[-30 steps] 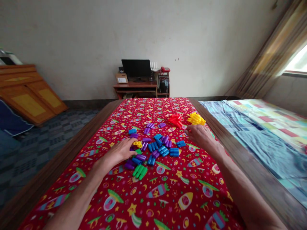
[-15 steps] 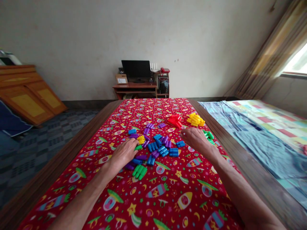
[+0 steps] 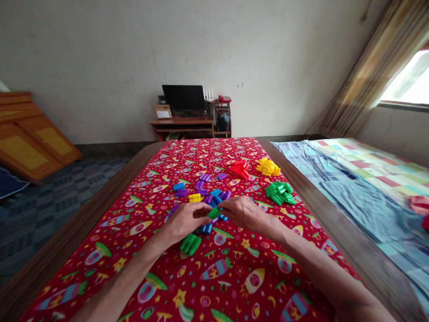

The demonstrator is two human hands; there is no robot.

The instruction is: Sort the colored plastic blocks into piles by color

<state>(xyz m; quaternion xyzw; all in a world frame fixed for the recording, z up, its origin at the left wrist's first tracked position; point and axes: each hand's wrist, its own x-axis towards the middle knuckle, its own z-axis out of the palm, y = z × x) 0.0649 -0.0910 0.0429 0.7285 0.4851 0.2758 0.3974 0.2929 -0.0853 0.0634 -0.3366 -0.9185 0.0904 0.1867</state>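
Between my two hands is a green plastic block (image 3: 213,213) made of joined tubes. My left hand (image 3: 183,220) pinches it from the left, and the fingertips of my right hand (image 3: 241,212) close on its right end. Beneath and behind the hands lies a mixed group of blue blocks (image 3: 207,228) and purple blocks (image 3: 204,178), partly hidden by my fingers. A yellow block (image 3: 195,197) lies just beyond my left hand. Nearer to me, below the left hand, sits another green block (image 3: 191,244).
To the right are separate piles of red blocks (image 3: 239,169), yellow blocks (image 3: 268,167) and green blocks (image 3: 280,192). A red patterned cloth (image 3: 201,286) covers the table. Beyond it stands a desk with a monitor (image 3: 182,99); a bed (image 3: 362,188) adjoins on the right.
My left hand has lifted a green block and moved right. My right hand has come left from the green pile and taken hold of the same block. The view has shifted slightly.
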